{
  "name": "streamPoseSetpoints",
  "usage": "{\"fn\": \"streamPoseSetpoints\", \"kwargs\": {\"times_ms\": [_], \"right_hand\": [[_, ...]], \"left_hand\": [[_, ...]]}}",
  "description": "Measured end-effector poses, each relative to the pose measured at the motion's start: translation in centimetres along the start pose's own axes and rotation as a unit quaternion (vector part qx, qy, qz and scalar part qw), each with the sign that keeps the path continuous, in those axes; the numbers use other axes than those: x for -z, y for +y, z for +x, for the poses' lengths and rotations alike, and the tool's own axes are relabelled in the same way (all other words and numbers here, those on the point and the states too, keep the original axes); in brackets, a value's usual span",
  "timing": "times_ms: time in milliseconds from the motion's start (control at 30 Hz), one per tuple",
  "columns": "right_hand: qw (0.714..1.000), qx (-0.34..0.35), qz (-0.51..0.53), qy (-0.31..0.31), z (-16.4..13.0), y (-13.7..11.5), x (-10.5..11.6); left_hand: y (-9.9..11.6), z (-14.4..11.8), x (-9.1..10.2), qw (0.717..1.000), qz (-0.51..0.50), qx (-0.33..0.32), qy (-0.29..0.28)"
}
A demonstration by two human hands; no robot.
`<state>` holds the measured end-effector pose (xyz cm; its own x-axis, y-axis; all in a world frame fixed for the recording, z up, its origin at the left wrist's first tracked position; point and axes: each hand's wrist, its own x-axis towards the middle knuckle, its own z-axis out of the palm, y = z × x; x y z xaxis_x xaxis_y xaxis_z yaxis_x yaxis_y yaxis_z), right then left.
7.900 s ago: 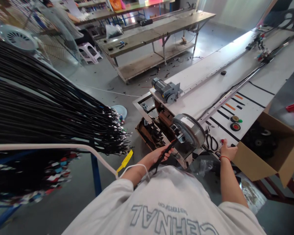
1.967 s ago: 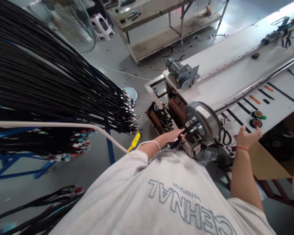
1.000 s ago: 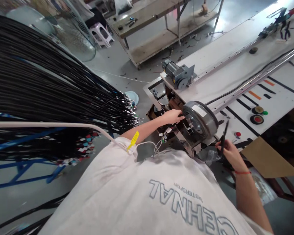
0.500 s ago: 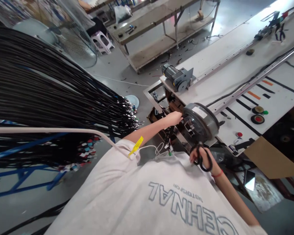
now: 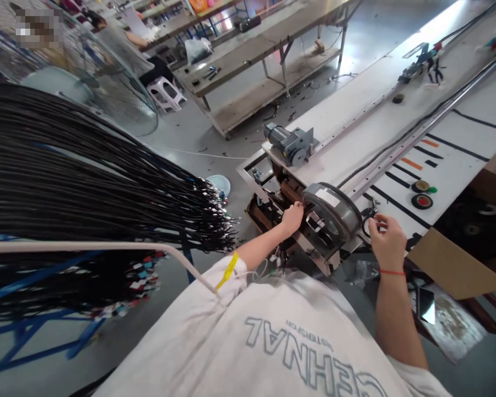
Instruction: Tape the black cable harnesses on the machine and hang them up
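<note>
My left hand [image 5: 292,218] is closed around a black cable at the left opening of a round grey winding drum [image 5: 334,204]. Coloured wire ends [image 5: 279,257] dangle below that hand. My right hand [image 5: 386,238] pinches the handles of black scissors [image 5: 367,220] just right of the drum, at the edge of the white bench [image 5: 397,138]. A red string circles my right wrist. A white tube [image 5: 107,246] with a yellow tag [image 5: 228,269] runs over my left shoulder.
A thick bundle of black cables [image 5: 86,182] hangs on a blue rack at my left. A grey motor [image 5: 287,144], a green button [image 5: 421,186] and a red button [image 5: 420,200] sit on the bench. An open cardboard box [image 5: 458,264] stands at right. A person sits at far benches.
My right hand, which held the scissors low near my chest, has risen to the bench edge beside the drum. My left hand has stayed at the drum's opening.
</note>
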<state>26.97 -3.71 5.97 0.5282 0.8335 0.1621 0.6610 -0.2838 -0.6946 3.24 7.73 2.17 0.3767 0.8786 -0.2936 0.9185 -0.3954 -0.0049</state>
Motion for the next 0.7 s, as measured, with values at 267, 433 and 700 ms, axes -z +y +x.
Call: {"fn": "streamPoseSetpoints", "kwargs": {"times_ms": [267,433,700], "right_hand": [[0.896,-0.165,0.276,-0.305,-7.2,-6.7,-5.2],[0.731,-0.269,0.551,-0.301,-5.6,-8.2,-12.7],[0.715,-0.218,0.55,-0.373,-6.0,-6.1,-13.3]], "left_hand": [[-3.7,-7.2,-0.3,0.98,-0.146,-0.137,0.016],[-10.4,-14.0,-3.6,0.945,-0.212,-0.243,0.052],[-22.1,-21.4,-12.8,0.978,-0.186,0.011,-0.098]]}}
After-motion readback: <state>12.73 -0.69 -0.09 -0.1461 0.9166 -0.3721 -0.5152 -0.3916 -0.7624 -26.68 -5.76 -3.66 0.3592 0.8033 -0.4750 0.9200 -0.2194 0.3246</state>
